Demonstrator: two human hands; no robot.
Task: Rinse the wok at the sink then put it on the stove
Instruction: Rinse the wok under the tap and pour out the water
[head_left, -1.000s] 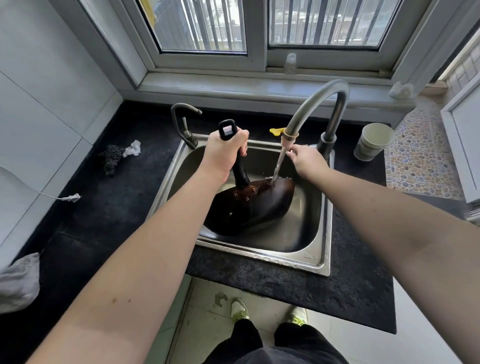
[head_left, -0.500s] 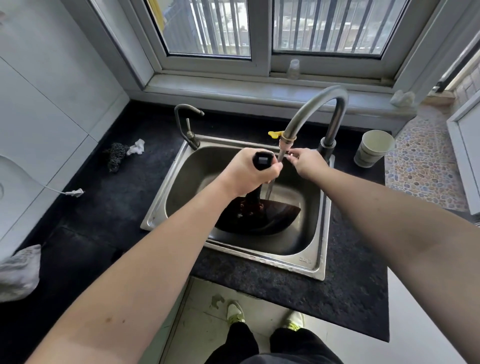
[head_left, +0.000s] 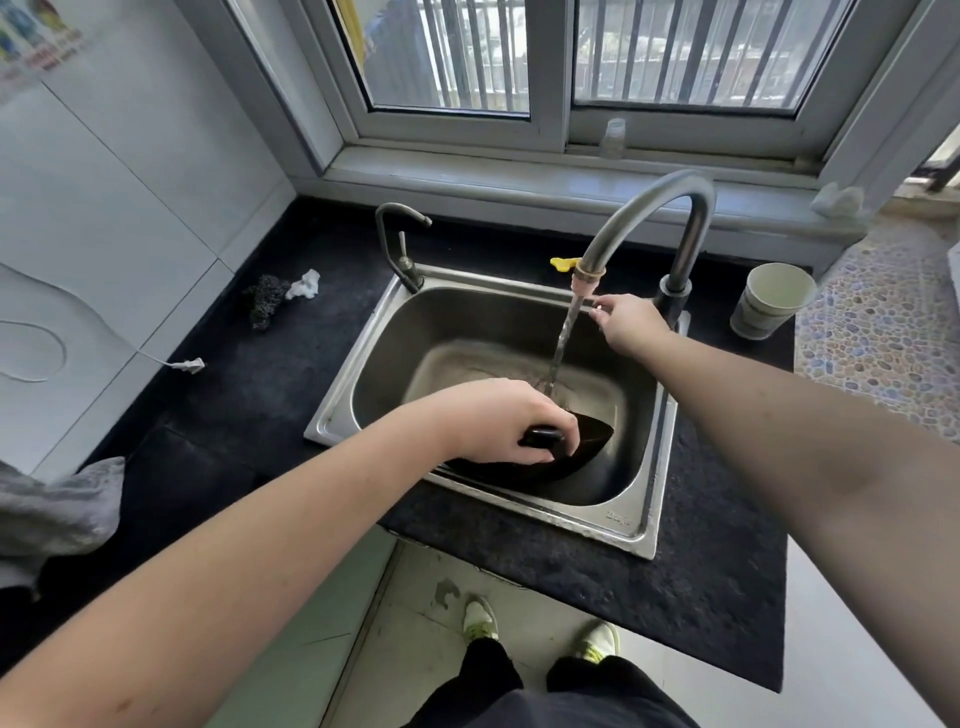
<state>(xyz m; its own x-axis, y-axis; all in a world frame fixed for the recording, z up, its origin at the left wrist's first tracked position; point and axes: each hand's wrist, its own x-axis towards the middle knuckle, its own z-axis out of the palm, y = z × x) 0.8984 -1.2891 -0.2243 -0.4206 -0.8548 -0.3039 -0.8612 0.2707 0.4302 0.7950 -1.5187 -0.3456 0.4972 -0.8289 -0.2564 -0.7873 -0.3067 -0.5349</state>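
A dark wok lies low against the near wall of the steel sink. My left hand grips its black handle and hides most of the wok. Water runs from the tall curved tap down onto the wok's far edge. My right hand pinches the thin tap lever beside the spout. No stove is in view.
A smaller second tap stands at the sink's back left corner. A paper cup sits on the black counter right of the tap, a dark scrubber with a white scrap to the left, and a grey cloth at the far left.
My left hand has swung the wok handle from upright at the back left down toward the near rim. The wok now lies lower and nearer. The water stream is stronger.
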